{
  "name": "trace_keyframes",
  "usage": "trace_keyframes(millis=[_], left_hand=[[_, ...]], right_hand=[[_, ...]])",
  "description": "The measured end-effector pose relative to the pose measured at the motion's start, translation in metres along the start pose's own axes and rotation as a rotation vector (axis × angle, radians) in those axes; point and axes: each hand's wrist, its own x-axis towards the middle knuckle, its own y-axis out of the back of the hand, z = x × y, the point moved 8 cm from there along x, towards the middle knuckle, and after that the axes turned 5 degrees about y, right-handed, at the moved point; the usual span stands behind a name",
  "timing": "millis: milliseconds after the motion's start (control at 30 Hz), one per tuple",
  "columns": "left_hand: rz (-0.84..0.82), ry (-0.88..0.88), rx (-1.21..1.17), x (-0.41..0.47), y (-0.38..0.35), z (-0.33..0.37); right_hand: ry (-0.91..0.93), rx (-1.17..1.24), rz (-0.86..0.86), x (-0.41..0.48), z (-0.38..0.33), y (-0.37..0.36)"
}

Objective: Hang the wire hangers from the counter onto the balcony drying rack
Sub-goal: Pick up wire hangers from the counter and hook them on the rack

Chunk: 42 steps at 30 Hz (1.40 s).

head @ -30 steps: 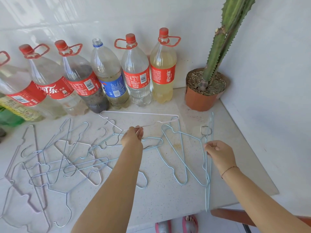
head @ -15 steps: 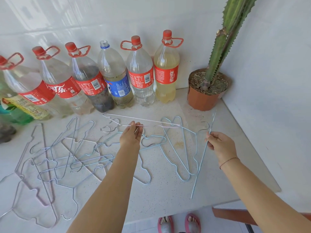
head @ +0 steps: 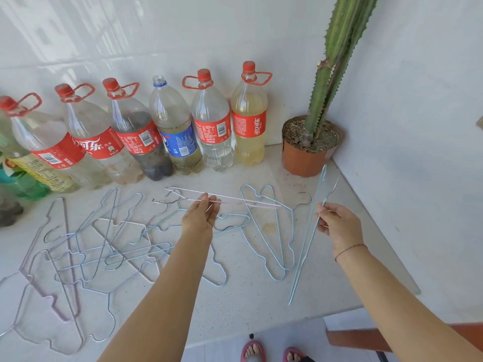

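My left hand (head: 200,218) pinches a pale pink wire hanger (head: 230,198) and holds it nearly flat just above the counter. In my right hand (head: 337,226) is a light blue wire hanger (head: 307,244), gripped near its top and seen edge-on, its lower end hanging toward the counter's front edge. Several more blue and pink wire hangers (head: 104,246) lie tangled on the white speckled counter (head: 251,296) to the left. Another blue hanger (head: 271,239) lies flat between my two hands. The drying rack is not in view.
A row of large plastic bottles (head: 211,126) stands along the tiled back wall. A potted cactus (head: 311,150) fills the back right corner beside the white side wall. My sandalled feet (head: 271,352) and a brown wooden edge (head: 366,338) show below the counter's front edge.
Both hands have lifted their hangers off the counter. The pink one has tipped toward flat, and the blue one has turned from lying flat to edge-on in my right hand.
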Motion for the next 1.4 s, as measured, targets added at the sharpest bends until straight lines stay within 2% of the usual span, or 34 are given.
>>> trace_keyframes(millis=[100,300,467,633,900,1067,1400], left_hand=[[-0.009,-0.030,0.024,-0.015,0.005,0.001],[0.007,-0.157,0.131,-0.067,0.026,0.007],[0.120,-0.260,0.229,-0.125,0.071,0.006],[0.281,-0.353,0.231,-0.196,0.128,0.009],[0.516,-0.452,0.193,-0.320,0.218,0.001],[0.678,-0.534,0.081,-0.407,0.274,-0.016],[0.880,-0.704,-0.153,-0.624,0.362,-0.078]], right_hand=[[0.000,0.011,-0.048,-0.004,-0.006,-0.002],[0.000,-0.045,-0.268,-0.020,-0.012,-0.028],[0.018,-0.055,-0.509,-0.055,-0.020,-0.056],[0.055,-0.070,-0.784,-0.108,-0.037,-0.092],[0.126,-0.092,-1.159,-0.234,-0.053,-0.145],[0.138,-0.069,-1.352,-0.327,-0.055,-0.158],[0.068,-0.017,-1.712,-0.551,-0.067,-0.109]])
